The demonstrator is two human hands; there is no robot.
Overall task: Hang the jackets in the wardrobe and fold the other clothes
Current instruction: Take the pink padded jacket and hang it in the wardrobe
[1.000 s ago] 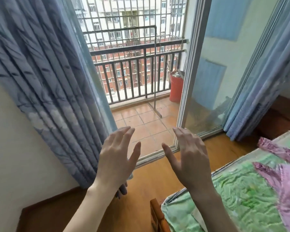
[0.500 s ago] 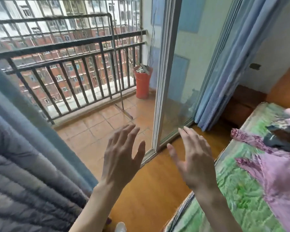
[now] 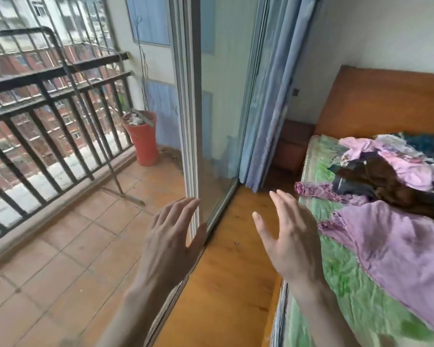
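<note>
**Both hands raised and empty beside the bed of clothes**

Where the room meets the balcony, a tall sliding glass door with a pale metal frame (image 3: 193, 121) stands upright through the middle of the view. Terracotta-tiled balcony floor (image 3: 60, 246) lies to its left, fenced by a dark metal railing (image 3: 48, 101). Orange-brown wooden room floor (image 3: 231, 271) runs to its right.

Bed with a crumpled green patterned cover (image 3: 348, 284) fills the right side, against an orange wooden headboard (image 3: 386, 101). Pleated blue curtain (image 3: 268, 96) hangs between door and bed.

Large lilac garment of thin crinkled fabric (image 3: 398, 251) lies flat on the cover, nearest the camera. Its long axis runs from upper left, where ruffled edges reach toward the bed's near edge, down to lower right. Behind it, toward the headboard, a heap of clothes (image 3: 396, 171): dark brown, pink-lilac, white and blue pieces tangled together. Which are jackets, cannot tell. No readable writing or labels anywhere.

Left hand (image 3: 171, 244) is held up, back to camera, fingers straight and loosely spread, holding nothing. Right hand (image 3: 288, 244) likewise, fingers extended, thumb apart, just beside the bed's edge, not touching the clothes.

Red-orange plastic bucket (image 3: 142, 139) stands in the balcony corner.
</note>
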